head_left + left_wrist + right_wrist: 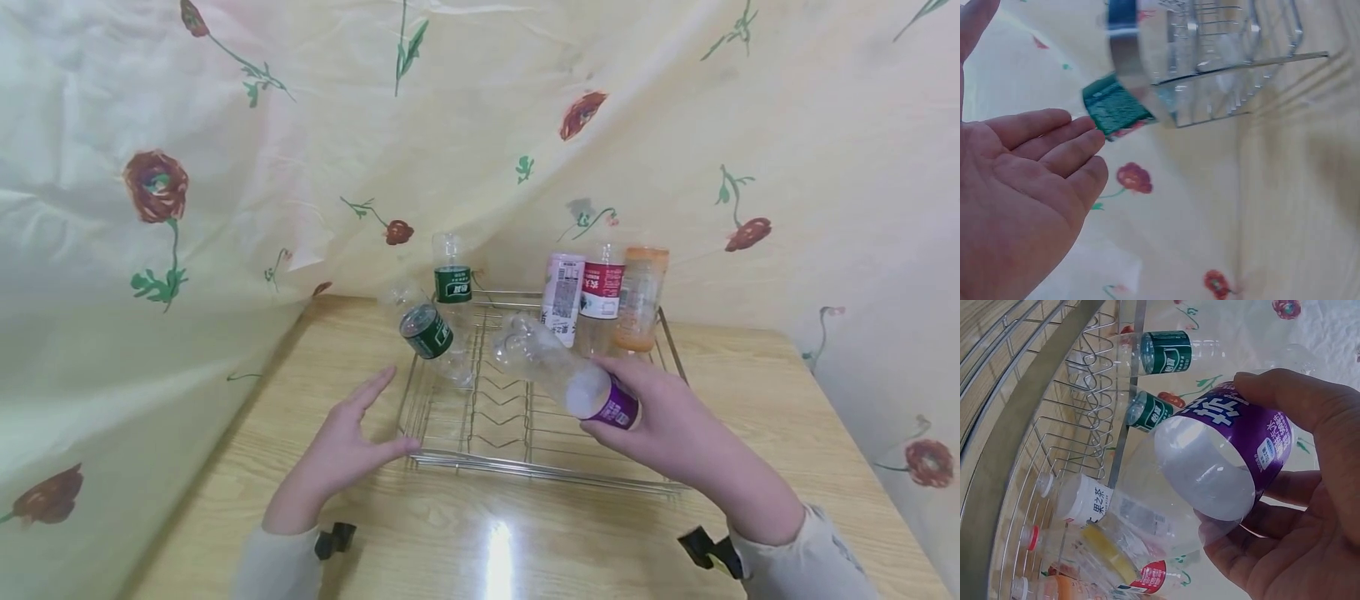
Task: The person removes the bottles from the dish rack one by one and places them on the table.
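Observation:
My right hand (667,417) grips a clear plastic bottle (547,362) around its purple label (1235,431). The bottle is tilted above the wire rack (525,471), its other end pointing to the back left. My left hand (341,454) holds nothing; its fingers are extended and the thumb is spread beside the rack's front left corner. In the left wrist view its palm (1029,181) shows bare. Two clear bottles with green labels are at the rack's left: an upright one (453,284) behind and a leaning one (426,331) in front.
At the rack's back right stand a pink-and-white bottle (562,292), a red-labelled bottle (602,287) and an orange-tinted bottle (641,300). In the right wrist view their caps face the rack's wires. A flowered cloth (480,150) hangs behind the wooden table (750,375).

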Demonstrator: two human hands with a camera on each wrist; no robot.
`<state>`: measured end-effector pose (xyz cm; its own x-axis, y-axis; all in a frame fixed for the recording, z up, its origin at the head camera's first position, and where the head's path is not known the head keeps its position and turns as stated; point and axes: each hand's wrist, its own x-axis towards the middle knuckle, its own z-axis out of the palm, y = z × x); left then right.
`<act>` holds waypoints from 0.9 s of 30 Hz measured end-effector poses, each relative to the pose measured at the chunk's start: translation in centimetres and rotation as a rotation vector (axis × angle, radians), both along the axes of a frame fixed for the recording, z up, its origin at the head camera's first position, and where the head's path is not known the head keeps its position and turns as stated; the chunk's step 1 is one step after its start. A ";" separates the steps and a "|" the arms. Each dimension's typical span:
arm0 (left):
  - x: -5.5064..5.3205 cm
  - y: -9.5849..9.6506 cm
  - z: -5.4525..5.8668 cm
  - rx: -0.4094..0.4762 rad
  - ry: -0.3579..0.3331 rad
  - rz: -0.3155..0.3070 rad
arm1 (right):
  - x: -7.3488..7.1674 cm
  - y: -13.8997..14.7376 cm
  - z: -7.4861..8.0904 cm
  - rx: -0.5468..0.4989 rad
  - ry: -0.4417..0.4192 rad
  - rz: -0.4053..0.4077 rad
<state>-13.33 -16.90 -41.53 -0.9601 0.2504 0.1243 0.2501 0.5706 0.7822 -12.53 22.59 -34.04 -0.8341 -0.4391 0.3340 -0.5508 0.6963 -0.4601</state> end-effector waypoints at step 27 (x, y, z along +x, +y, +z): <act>1.1 1.1 2.6 -0.077 0.084 -0.116 | 0.7 0.5 -0.4 0.066 -0.005 -0.008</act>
<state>-12.27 -15.81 -38.91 -0.9114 0.3706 0.1791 0.3803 0.5916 0.7110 -11.87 23.10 -34.43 -0.8394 -0.4531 0.3003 -0.5427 0.7300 -0.4155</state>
